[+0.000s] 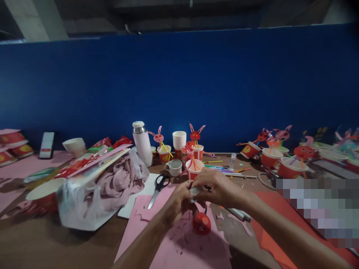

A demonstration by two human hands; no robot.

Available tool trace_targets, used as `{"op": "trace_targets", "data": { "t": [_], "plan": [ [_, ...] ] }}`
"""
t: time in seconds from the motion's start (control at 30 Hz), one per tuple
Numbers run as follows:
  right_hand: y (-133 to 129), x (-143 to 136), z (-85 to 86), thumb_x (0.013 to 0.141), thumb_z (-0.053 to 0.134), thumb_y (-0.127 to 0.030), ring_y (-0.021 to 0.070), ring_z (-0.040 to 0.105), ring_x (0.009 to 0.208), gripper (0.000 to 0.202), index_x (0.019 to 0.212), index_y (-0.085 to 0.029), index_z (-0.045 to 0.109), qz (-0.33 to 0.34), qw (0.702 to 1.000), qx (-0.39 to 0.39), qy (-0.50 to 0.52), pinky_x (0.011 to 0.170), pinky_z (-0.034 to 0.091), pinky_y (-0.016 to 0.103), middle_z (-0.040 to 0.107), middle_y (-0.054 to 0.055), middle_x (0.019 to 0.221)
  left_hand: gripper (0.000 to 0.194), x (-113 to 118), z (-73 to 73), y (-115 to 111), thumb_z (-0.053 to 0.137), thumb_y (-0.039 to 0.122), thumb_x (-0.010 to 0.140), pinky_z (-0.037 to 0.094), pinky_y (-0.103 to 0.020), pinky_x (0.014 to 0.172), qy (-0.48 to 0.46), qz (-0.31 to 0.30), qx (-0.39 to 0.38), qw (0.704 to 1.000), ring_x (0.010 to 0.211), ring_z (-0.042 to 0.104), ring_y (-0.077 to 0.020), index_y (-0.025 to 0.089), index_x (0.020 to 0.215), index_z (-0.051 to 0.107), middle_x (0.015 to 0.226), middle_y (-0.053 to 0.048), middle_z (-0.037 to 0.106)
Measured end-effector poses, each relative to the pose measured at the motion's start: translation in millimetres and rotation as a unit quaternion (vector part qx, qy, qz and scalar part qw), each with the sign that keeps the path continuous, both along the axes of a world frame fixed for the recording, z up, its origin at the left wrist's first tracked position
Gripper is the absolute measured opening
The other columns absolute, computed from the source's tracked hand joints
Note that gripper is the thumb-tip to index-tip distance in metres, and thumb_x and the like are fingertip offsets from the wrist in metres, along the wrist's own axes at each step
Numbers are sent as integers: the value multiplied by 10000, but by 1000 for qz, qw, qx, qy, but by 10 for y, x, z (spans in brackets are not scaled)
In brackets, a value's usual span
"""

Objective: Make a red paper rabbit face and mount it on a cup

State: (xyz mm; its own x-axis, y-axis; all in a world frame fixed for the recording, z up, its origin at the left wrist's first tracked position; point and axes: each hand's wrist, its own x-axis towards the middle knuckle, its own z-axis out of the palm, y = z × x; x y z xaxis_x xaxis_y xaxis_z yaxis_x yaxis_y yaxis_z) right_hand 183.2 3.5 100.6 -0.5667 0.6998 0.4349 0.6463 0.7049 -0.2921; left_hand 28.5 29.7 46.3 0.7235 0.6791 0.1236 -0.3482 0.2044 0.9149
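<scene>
My left hand and my right hand meet above the pink paper, fingers closed around a small pale, clear item that is too hidden to name. Just below them a round red piece with dark markings lies on the paper. Behind my hands stands a red and white paper cup with orange strips rising from it. Black-handled scissors lie to the left of my left hand, their blades on the pink paper.
A white bottle, a grey mug and decorated cups stand at the back. Left is a plastic bag with pink cloth. Coloured sticks lie behind my right hand, more decorated cups and red paper to the right.
</scene>
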Motion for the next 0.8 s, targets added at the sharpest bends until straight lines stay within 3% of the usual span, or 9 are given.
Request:
{"op": "trace_targets", "data": {
  "t": [0.23,0.4,0.57,0.73,0.8],
  "plan": [
    [-193,121,-398,838,587,-359,164,560,681,199,863,-203,707,-55,988,26,142,643,427,290,673,39,720,391,41,-77,-53,526,157,598,426,-172,389,36,-62,-15,997,525,598,-149,55,965,613,679,-98,647],
    [-194,122,-638,861,547,-360,189,576,719,234,956,-206,696,-51,978,32,198,676,442,326,695,66,799,461,-10,-115,-56,551,174,631,431,-183,414,64,-57,-42,995,516,593,-140,62,1076,598,705,-92,650],
    [-196,82,-726,841,577,-362,195,575,731,220,956,-211,689,-56,973,19,221,680,449,332,689,63,794,474,-36,-172,-65,554,177,651,427,-196,426,63,-35,-62,996,531,611,-157,56,1109,568,726,-101,656],
    [-255,58,-731,843,585,-329,207,588,940,249,1074,-267,652,-31,965,-57,254,823,454,346,670,61,1021,500,-59,-221,-54,544,162,660,443,-200,440,25,-58,-82,995,567,625,-156,94,1155,528,843,-111,654],
    [-281,49,-719,849,573,-322,208,592,936,240,1064,-261,660,-37,962,-71,260,822,457,343,668,65,1022,496,-68,-257,-44,548,157,650,455,-202,436,5,-67,-94,993,574,629,-159,91,1141,525,844,-104,644]
  ]
}}
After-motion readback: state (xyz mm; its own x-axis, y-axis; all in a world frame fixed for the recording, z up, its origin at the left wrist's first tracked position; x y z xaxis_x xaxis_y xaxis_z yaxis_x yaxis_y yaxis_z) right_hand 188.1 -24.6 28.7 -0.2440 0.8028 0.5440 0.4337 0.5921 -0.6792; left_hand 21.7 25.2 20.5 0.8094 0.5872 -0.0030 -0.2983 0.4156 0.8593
